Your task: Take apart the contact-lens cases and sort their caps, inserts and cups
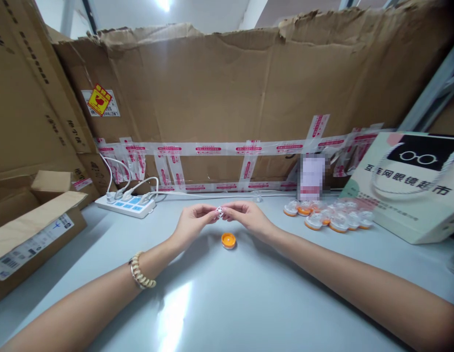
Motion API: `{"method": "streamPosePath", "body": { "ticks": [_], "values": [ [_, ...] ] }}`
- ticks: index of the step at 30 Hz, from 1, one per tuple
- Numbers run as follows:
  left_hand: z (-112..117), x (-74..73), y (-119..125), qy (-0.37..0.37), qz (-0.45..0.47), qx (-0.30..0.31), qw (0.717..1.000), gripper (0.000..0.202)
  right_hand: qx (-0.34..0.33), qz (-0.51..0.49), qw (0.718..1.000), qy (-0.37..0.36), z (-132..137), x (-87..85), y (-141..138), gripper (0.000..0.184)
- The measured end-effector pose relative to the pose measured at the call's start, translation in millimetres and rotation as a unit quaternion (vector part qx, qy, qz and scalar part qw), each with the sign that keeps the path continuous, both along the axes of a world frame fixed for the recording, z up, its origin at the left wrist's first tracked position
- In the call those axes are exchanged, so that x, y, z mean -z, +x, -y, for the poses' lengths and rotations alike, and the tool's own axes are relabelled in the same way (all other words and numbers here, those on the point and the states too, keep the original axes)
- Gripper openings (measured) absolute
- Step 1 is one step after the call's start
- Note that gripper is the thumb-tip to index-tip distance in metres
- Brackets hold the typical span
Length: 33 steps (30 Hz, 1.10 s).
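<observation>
left hand (189, 225) and right hand (252, 220) meet on a small white piece (220, 212)

the thumb and fingers of each hand are closed, pinching the small white piece from the left and the right; it is raised over the middle of the table (227, 303), dark marks on its face. just nearer, apart from both hands, sits a round orange cup (228, 241), open side up. to the far right, a cluster of clear and orange cases (338, 223) stands near a paper bag (399, 200) with rope handles. to the far left lies a white power strip (126, 207) with plugs in it, beside an open cardboard box (71, 230).
</observation>
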<state>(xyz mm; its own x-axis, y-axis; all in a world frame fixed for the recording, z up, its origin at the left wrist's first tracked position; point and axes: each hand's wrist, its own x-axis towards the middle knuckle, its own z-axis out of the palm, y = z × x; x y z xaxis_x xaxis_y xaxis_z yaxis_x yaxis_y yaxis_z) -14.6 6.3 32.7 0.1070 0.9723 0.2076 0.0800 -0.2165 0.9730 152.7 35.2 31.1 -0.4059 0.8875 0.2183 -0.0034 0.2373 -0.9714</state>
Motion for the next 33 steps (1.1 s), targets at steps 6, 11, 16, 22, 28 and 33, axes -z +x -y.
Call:
{"method": "streamPosePath", "body": {
  "ticks": [6,11,16,22,28,33],
  "values": [
    [7.0,-2.5,-2.5,0.221,-0.183,-0.027,0.958,0.018,0.033,-0.089,0.991,-0.092,13.9,-1.5,-8.6,0.025],
    [5.0,-4.3,-6.6,0.403,-0.392,-0.080,0.823,0.013,0.055,-0.135,0.981,-0.125,17.6,2.7,-12.3,0.026],
    [5.2,-9.0,-5.6,0.445,-0.439,-0.055,0.779,0.011,0.042,-0.108,0.989,-0.089,18.3,0.1,-11.1,0.025],
    [9.5,-9.0,-2.2,0.462,-0.477,-0.067,0.745,0.013,0.040,-0.084,0.993,-0.079,18.2,-1.8,-9.0,0.028],
    [8.8,-4.0,-5.3,0.513,-0.500,-0.075,0.694,0.016,0.032,-0.116,0.981,-0.152,21.2,-4.9,-9.1,0.024],
    [8.0,-2.1,-6.5,0.525,-0.510,-0.073,0.677,0.018,0.019,-0.125,0.975,-0.185,22.1,-3.9,-7.5,0.019]
  ]
}}
